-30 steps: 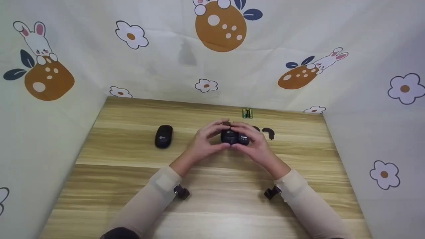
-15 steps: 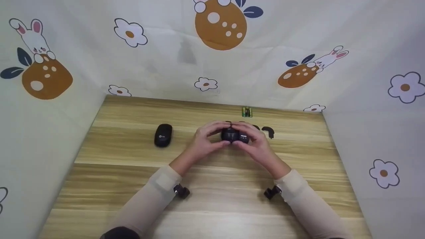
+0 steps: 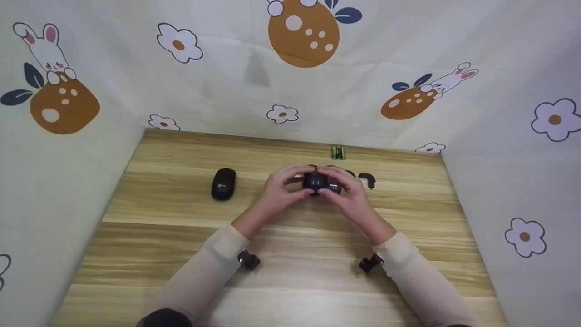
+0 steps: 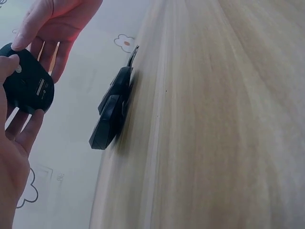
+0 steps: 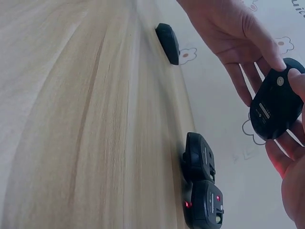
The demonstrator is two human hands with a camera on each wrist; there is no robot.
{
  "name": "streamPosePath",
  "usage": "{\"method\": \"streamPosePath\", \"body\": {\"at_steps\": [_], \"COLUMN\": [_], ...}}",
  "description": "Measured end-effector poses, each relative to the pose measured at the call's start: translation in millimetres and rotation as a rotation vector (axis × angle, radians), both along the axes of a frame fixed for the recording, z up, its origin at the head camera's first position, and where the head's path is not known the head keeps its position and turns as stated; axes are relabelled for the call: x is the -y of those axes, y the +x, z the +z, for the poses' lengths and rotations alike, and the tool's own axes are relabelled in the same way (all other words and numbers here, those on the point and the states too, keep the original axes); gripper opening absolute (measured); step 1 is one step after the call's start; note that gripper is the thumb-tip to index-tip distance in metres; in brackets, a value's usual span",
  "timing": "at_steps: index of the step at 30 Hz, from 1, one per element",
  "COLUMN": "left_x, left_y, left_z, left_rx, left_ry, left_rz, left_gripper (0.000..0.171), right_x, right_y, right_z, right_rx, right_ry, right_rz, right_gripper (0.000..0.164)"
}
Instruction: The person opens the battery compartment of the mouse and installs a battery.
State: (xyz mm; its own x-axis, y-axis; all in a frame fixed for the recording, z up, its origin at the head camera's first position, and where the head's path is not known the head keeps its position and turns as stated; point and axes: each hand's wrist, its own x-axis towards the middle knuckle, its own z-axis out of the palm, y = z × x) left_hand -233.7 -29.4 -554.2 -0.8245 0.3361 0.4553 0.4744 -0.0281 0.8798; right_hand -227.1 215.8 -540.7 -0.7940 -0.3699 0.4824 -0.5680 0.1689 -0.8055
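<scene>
In the head view, a black computer mouse is held between both hands above the wooden table. My left hand grips its left side, fingers at the far edge and thumb at the near edge. My right hand grips the right side the same way. The two thumbs nearly meet. The wrist views show the underside of the held mouse, with a small round sticker and a pale label. Just right of it, partly hidden by my right hand, lies another black mouse.
A black mouse lies at left. Small batteries lie near the back wall, and a curved black cover sits right of my hands. The right wrist view shows two overturned mice, one beside another with a red light.
The held mouse has tilted, so its logo no longer shows in the head view. My left fingers, spread apart earlier, have come together along its far edge.
</scene>
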Motion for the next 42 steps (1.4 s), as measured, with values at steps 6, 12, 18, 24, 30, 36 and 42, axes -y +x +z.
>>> {"method": "streamPosePath", "body": {"at_steps": [6, 12, 18, 24, 30, 36, 42], "left_x": [-0.7, -0.3, -1.3, -1.7, -2.4, -2.3, -2.1], "left_y": [-0.3, 0.7, 0.5, 1.1, 1.2, 2.9, 2.8], "left_z": [0.5, 1.8, 1.9, 2.0, 0.8, 2.0, 1.3], "left_rx": [0.004, 0.001, -0.028, -0.026, -0.004, 0.034, 0.046], "left_ry": [-0.045, -0.06, -0.078, -0.089, -0.081, -0.093, -0.092], "left_rz": [0.031, 0.043, 0.061, 0.072, 0.073, 0.07, 0.063], "left_gripper": [0.05, 0.051, 0.044, 0.042, 0.04, 0.039, 0.041], "right_x": [1.6, 1.9, 2.1, 2.5, 4.3, 4.2, 4.5], "right_y": [0.2, 0.3, 0.4, 1.3, 1.8, 2.6, 2.7], "right_z": [1.0, 2.2, 2.0, 0.9, 0.5, 0.1, 0.4], "right_rx": [0.026, 0.035, 0.005, 0.033, 0.069, 0.119, 0.166], "right_ry": [-0.003, 0.004, -0.005, -0.026, -0.052, -0.05, -0.059], "right_rz": [0.001, -0.003, -0.002, -0.003, -0.005, -0.012, -0.002], "right_gripper": [0.046, 0.046, 0.041, 0.039, 0.034, 0.034, 0.036]}}
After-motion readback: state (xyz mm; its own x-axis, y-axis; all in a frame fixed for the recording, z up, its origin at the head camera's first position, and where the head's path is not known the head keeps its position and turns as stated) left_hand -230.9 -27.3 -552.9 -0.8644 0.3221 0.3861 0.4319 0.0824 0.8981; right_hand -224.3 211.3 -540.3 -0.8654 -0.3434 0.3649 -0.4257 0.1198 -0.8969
